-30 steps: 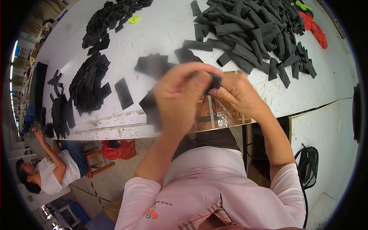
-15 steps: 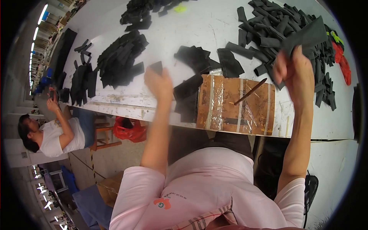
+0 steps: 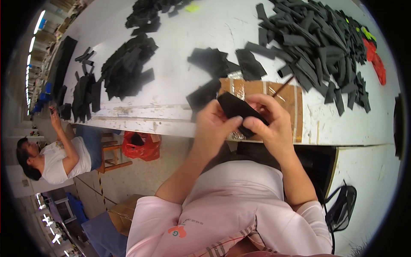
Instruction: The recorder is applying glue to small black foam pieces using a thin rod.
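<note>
A long white surface (image 3: 205, 30) is filling the upper part of the head view, bending toward the rim. On its right end a large heap of black strips (image 3: 317, 38) is lying loose, with red and yellow-green pieces (image 3: 376, 64) at its far edge. Smaller black piles (image 3: 126, 70) are sitting left of centre, and a few flat black pieces (image 3: 209, 60) are lying just behind a brown cardboard pad (image 3: 291, 96) taped with clear film at the near edge. A thin stick (image 3: 284, 87) is resting across the pad's far corner. Below the surface a red bag (image 3: 141, 145) is sitting on the floor beside a wooden stool (image 3: 113, 152); a co-worker in a white top (image 3: 60, 158) is sitting at far left, one arm raised. Both hands are working over the pad's near edge, apart from the heap. The left hand (image 3: 216, 124) is pinching the near end of a black piece (image 3: 237, 107) between thumb and fingers; the right hand (image 3: 272, 122) is curling around its other end, thumb pressing on top. The piece is held up off the pad, tilted. Judgement: it looks light, soft and flexible, likely foam or fabric, not fragile, not slippery; gripping at both ends with light pinches should keep it flat and stop it from folding.
</note>
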Available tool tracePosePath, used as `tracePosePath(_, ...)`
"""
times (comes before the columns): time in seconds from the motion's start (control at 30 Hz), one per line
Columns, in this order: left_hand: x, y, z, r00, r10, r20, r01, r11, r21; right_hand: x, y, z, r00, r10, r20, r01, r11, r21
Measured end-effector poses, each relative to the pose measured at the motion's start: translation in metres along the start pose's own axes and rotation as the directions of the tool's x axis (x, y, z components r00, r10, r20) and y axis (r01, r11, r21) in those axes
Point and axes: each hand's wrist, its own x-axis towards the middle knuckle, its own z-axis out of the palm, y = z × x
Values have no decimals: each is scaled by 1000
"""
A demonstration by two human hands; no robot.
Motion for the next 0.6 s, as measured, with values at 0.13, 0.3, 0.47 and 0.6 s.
tracePosePath(0.13, -17, -13, 16, 996, -71, 57, 74, 995, -70, 3, -2, -25, 957, 123, 264, -131, 991, 14)
tracePosePath(0.3, -8, 21, 10, 963, -183, 197, 237, 924, -300, 4, -7, -47, 926, 209, 315, -237, 970, 52)
tracePosePath(0.47, 0, 31, -2, 933, -234, 273, 270, 957, -102, 3, -5, -53, 894, 164, 416, -164, 986, -35)
tracePosePath(0.6, 1, 37, -5, 922, -328, 203, 299, 940, 163, 3, -5, -53, 858, 211, 468, -228, 973, -22)
